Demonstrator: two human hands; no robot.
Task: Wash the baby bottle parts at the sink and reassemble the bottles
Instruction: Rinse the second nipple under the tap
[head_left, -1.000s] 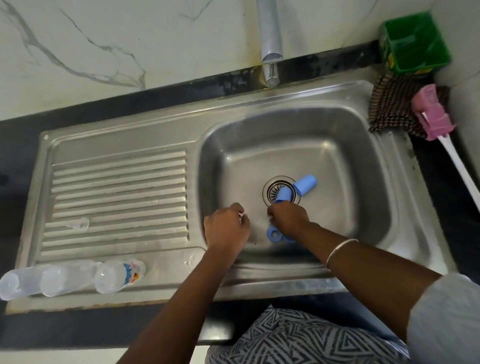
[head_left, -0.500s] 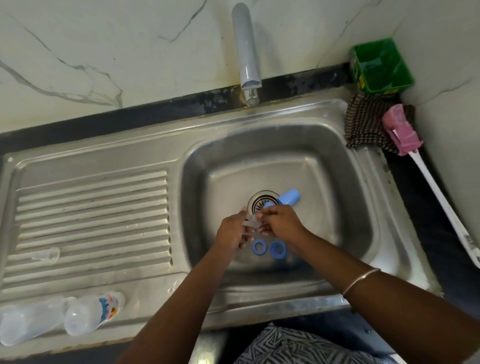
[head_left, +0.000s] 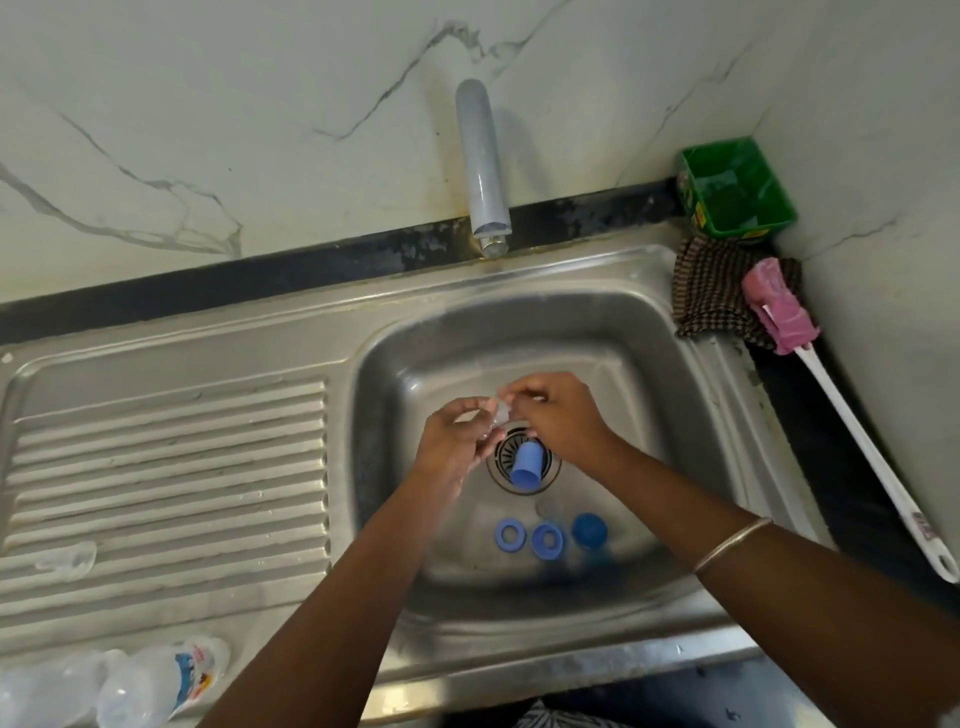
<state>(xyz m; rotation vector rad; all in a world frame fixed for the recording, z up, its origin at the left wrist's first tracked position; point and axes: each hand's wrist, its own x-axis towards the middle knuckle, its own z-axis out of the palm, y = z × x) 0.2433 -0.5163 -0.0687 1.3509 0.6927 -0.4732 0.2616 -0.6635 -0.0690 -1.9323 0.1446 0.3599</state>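
Observation:
Over the steel sink basin (head_left: 649, 374), my left hand (head_left: 451, 441) and my right hand (head_left: 556, 413) meet above the drain. Both pinch a small clear nipple (head_left: 500, 415) between their fingertips. A blue bottle cap (head_left: 525, 464) lies on the drain strainer just below the hands. Two blue screw rings (head_left: 510, 535) (head_left: 548, 540) and a darker blue cap (head_left: 589, 530) rest on the basin floor nearer me. Clear bottle bodies (head_left: 156, 680) lie on the draining board's front left corner, one with a printed picture. Another clear nipple (head_left: 67, 557) lies on the ribbed board.
The tap spout (head_left: 480, 166) hangs over the basin's back edge, with no water visible. A pink-headed bottle brush (head_left: 779, 306) with a white handle leans on the right rim, over a checked cloth (head_left: 711, 296). A green tub (head_left: 735, 189) stands in the back right corner.
Both hands rose from the basin floor and came together over the drain with the clear nipple. The blue rings and dark cap, earlier under the right hand, now lie uncovered.

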